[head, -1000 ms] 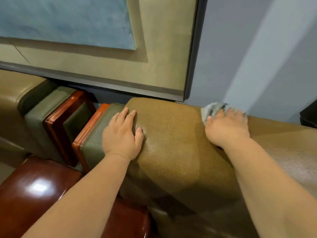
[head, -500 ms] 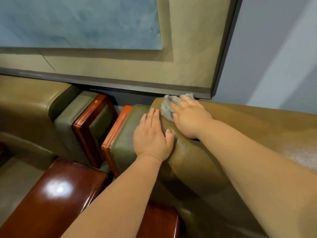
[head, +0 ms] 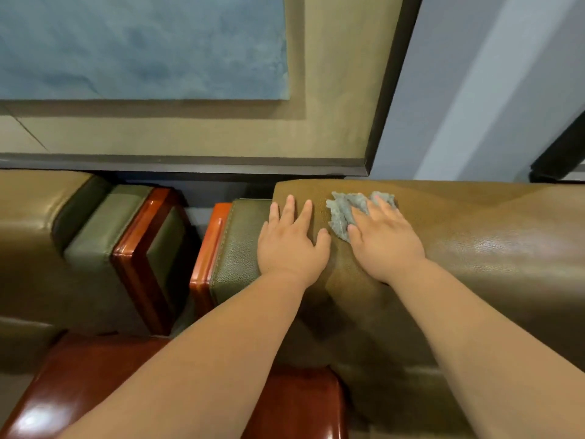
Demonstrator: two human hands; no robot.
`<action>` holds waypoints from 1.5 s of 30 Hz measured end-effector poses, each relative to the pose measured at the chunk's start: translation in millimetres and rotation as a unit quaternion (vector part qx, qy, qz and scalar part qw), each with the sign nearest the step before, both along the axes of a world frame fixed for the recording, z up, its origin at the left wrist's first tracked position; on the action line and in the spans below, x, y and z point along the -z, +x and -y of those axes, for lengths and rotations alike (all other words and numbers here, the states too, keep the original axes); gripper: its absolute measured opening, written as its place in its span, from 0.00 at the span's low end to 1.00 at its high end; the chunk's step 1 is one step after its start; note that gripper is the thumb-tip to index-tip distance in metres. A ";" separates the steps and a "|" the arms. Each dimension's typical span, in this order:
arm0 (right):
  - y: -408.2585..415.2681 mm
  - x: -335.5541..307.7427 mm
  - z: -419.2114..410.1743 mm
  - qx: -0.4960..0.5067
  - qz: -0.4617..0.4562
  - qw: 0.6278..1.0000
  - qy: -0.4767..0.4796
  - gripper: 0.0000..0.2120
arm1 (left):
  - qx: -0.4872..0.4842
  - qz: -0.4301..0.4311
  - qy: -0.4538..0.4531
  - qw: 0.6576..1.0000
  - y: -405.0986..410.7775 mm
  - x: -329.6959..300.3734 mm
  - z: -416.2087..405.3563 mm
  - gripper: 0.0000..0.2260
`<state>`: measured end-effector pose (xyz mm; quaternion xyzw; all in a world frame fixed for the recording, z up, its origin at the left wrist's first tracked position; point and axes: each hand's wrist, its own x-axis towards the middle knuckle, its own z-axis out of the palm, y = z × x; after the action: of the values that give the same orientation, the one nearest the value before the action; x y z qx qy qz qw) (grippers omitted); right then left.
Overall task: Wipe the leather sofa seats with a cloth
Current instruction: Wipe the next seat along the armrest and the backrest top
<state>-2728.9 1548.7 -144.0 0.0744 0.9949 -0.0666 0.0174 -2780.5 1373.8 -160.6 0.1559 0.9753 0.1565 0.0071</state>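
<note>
- Pale grey wall [head: 474, 90] behind; large framed picture [head: 190, 90] hangs just above the sofa back, its dark lower edge close over the leather; second sofa [head: 38, 236] to the left, glossy red-brown wooden armrests [head: 139, 248] between the two
- Sofa backrest top [head: 459, 248] is brown grained leather, sheen on the right stretch; olive side panel [head: 240, 248] at its left end
- Right hand [head: 384, 239] lies flat on the crumpled grey cloth [head: 343, 213], fingers straight and spread, pressing it onto the backrest top near the left end; not clenched round it, cloth bunches out ahead of and left of the fingers
- Left hand [head: 292, 242] released, palm down on the leather just beside the cloth, straddling the seam with the olive panel; it holds nothing, reads as a brace
- Judgement: step in hand is wiping the backrest top; seat cushions are out of view, likely not yet done
- To do it well: flatten the cloth under the whole palm so more fabric meets leather; keep even downward pressure; run long overlapping strokes along the top, then roll over the front curve
- Work the cloth into the seam by the olive panel; dust gathers there
- Watch the picture's lower edge on far strokes; keep fingers low
- Left hand best stays clear of the stroke path
</note>
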 end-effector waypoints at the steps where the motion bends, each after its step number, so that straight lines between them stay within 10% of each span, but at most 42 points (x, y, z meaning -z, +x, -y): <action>1: -2.9 -1.1 2.0 0.006 0.006 1.000 -0.003 0.28 | 0.024 0.012 0.009 1.000 -6.1 -1.9 7.3 0.29; 19: 24.0 13.0 67.6 -0.079 -0.051 0.996 0.008 0.29 | 0.102 0.001 0.159 0.982 -38.1 19.6 42.7 0.23; 27: 70.1 18.4 -36.3 0.293 -0.097 0.951 0.008 0.30 | 0.099 -0.012 0.132 0.986 -34.9 16.7 41.5 0.25; 35: 57.5 38.0 47.8 -0.113 -0.122 0.985 0.037 0.29 | 0.089 -0.013 0.106 0.990 -32.8 15.2 39.2 0.22; 39: 112.6 58.1 -45.2 0.027 -0.145 0.985 0.088 0.29 | 0.080 -0.030 0.106 0.991 -28.2 11.7 37.1 0.21; 45: 139.3 52.6 -58.8 0.391 -0.126 0.908 -0.078 0.30 | 0.007 -0.004 -0.056 0.998 -9.5 -12.5 17.5 0.22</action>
<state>-2589.6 1607.5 -196.6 0.4471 0.8713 -0.1544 -0.1302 -2790.1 1356.4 -148.2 0.1627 0.9814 0.1012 0.0131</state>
